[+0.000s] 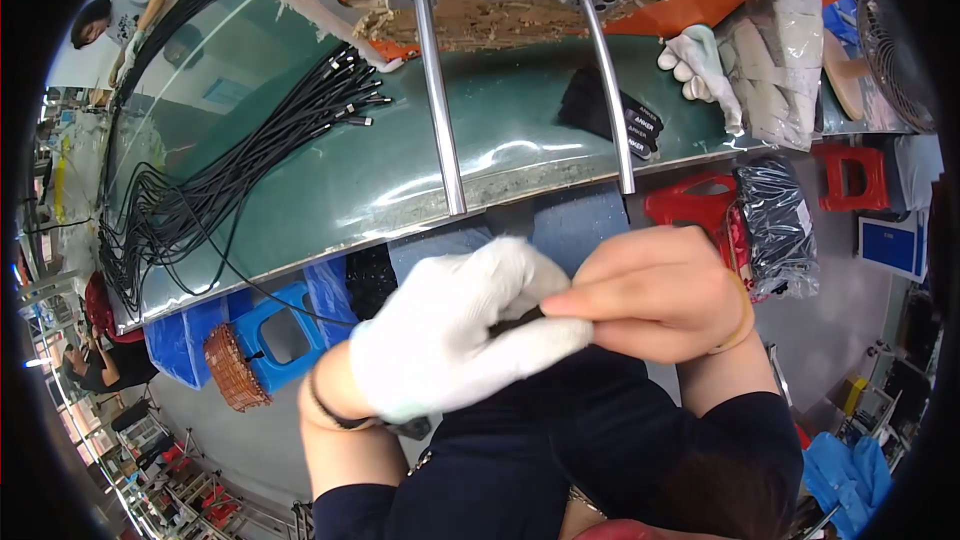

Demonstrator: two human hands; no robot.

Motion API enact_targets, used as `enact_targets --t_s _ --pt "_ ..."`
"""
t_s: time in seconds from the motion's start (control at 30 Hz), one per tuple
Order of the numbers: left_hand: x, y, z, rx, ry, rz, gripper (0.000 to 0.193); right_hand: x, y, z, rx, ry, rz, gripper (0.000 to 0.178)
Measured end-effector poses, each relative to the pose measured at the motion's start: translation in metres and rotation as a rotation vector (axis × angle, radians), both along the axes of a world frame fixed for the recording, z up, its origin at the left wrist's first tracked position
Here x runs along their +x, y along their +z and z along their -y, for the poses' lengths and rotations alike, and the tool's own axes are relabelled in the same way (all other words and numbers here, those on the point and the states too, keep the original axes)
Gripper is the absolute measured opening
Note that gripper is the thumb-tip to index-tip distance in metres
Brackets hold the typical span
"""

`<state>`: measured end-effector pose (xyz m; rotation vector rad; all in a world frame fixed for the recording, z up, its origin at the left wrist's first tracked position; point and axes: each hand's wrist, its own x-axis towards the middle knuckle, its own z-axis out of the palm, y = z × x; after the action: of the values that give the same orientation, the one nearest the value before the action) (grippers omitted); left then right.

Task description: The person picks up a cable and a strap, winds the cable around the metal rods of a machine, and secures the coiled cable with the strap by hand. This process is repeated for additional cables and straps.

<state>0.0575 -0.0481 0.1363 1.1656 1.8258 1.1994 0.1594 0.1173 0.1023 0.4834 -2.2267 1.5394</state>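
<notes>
My left hand, in a white knit glove, is closed in front of my body just off the table's near edge. A thin black cable runs from the bundle on the table to the glove's wrist side and passes out of sight behind it. Something small and dark shows between the gloved fingers, mostly covered. My bare right hand pinches at the left fingertips, its thumb and fingers pressed together. What lies in that pinch is hidden. The cable bundle has light metal plug ends and spreads across the left of the table.
Two metal rods jut from a fixture toward me over the green table. Black printed strips lie near the right rod. Right of them are a white glove and a plastic-wrapped stack. A blue stool stands below left.
</notes>
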Motion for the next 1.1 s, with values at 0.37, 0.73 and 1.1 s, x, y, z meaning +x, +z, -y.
enact_targets --t_s 0.37,0.73,1.1 --pt "-0.070 0.018 -0.043 0.225 0.338 -0.915 0.023 -0.078 -0.001 -0.071 -0.564 -0.347 0.083 0.019" --pt "-0.120 -0.021 0.021 0.154 0.514 -0.768 0.015 -0.081 0.010 -0.065 -0.176 -0.641 0.044 0.021" --pt "-0.112 -0.002 0.059 0.164 0.380 -1.118 0.022 -0.006 0.008 -0.067 -0.457 -0.676 -0.274 0.009"
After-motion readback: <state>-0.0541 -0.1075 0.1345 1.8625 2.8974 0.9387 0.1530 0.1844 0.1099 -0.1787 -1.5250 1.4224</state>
